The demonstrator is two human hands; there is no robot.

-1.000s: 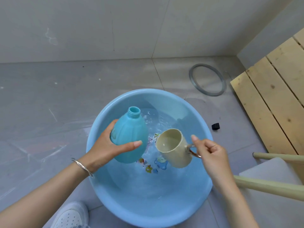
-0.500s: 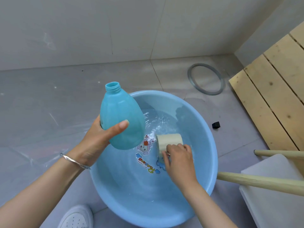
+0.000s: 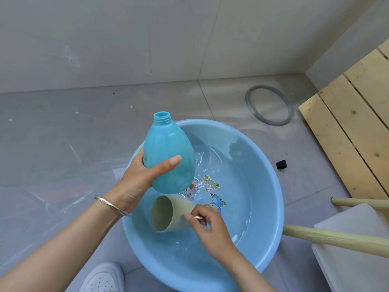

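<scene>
Head view: left hand grips bottle (uncapped); right hand holds cup above basin.

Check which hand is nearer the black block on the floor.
Right: right hand grips the cup inside the basin, nearer the black block; left hand holds the bottle farther left.

One head-worn wide-angle camera looks steeply down and forward from above and behind the left hand and right hand, close over them. Beyond the hands it reaches the floor and the foot of the wall.
</scene>
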